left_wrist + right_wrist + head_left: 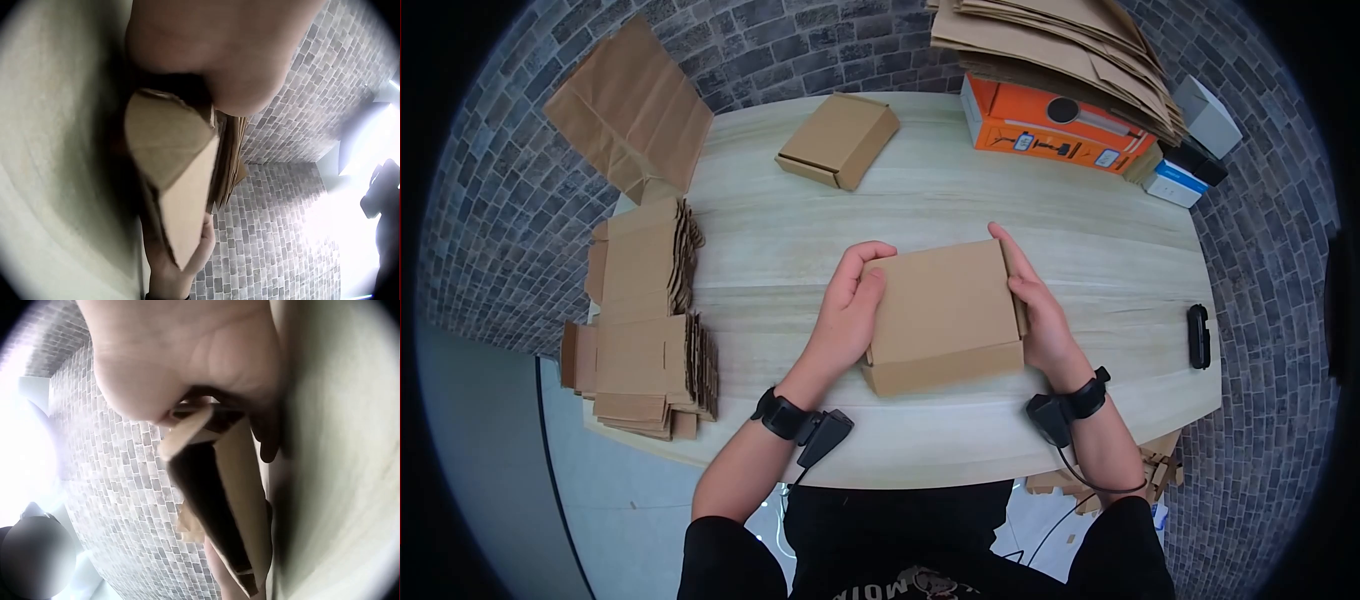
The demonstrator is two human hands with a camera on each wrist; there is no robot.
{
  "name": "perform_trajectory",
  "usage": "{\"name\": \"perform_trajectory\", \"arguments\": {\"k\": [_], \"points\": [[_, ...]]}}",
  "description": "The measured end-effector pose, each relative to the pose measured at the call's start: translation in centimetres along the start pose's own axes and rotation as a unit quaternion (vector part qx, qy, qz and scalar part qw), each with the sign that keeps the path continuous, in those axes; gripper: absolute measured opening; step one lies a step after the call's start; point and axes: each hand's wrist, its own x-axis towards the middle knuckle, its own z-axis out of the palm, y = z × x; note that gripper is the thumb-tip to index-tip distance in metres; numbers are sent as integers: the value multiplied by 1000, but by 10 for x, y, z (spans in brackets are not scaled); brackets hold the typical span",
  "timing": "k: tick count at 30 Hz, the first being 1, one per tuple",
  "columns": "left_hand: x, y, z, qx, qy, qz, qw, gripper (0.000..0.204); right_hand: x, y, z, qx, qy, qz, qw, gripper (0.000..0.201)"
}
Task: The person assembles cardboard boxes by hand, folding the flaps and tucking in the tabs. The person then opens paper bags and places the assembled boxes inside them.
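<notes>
A small brown cardboard box (pixel 945 300) is held between both hands over the near middle of the table. My left hand (pixel 845 312) grips its left side, the thumb lying on the top edge. On the right side, my right hand (pixel 1045 325) holds it with the thumb at the edge and the fingers reaching along the far corner. The lid panel looks flat from above. In the right wrist view, a dark gap shows along the near side of the box (pixel 244 481), between two panels. The left wrist view shows a flap at the box's end (pixel 169 137).
Another closed cardboard box (pixel 840 140) lies at the back. Flattened cardboard (pixel 640 310) is stacked on the left, near a brown paper bag (pixel 635 110). An orange box (pixel 1050 125) under paper bags (pixel 1050 40) stands back right. A black object (pixel 1198 337) lies at the right edge.
</notes>
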Motion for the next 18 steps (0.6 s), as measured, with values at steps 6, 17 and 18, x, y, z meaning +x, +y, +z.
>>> {"name": "perform_trajectory", "arguments": {"k": [6,17,18], "points": [[-4,10,0,97,-21,46,994,33,0,-2,-3,-161,-29,-4,987,66],[-3,10,-2,150,-23,74,986,62,3,6,-5,-76,2,57,995,50],[0,10,-7,208,-52,147,966,62,3,5,-5,-77,1,57,995,50]]}}
